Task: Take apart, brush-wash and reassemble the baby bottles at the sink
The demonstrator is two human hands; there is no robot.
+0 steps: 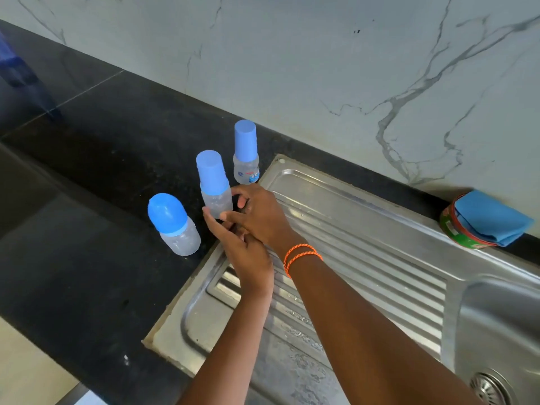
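Both hands are on the middle bottle [215, 194] at the counter's edge by the drainboard [365, 244]: right hand [257, 217] wraps its clear body, left hand [242, 247] cups underneath. It's upright, cap up, so twisting looks next.

3 bottles [216, 182] left of sink [365, 229].

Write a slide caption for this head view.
Both hands hold the middle capped baby bottle beside the steel sink drainboard.
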